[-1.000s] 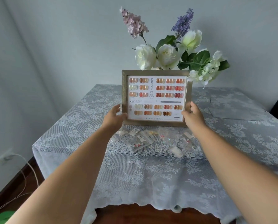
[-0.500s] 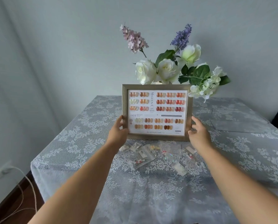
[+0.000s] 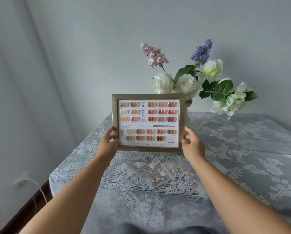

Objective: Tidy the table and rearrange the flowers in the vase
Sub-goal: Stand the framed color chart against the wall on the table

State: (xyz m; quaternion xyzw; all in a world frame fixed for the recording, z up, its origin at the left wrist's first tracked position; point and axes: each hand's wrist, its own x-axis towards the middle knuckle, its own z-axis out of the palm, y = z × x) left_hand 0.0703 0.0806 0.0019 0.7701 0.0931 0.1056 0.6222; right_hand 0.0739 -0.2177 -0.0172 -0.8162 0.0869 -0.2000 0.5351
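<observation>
**One frame held up, one vase behind it**

From the head camera, your left hand (image 3: 107, 146) pinches the lower left edge of the single picture frame (image 3: 148, 122), thumb on the front and fingers behind. Your right hand (image 3: 193, 144) sits at the lower right corner with fingers spread loosely; whether it touches the frame you cannot tell. The frame stands upright between your two hands, lifted above the lace-covered surface (image 3: 242, 157). Just beyond your right hand, one vase (image 3: 187, 114) peeks out from behind the frame's right edge. Its flowers (image 3: 188, 83) rise above: three white roses, one pink spike, one purple spike, one white cluster drooping right. Below your hands lie several small clear bags (image 3: 158, 173), overlapping too much to count.
</observation>
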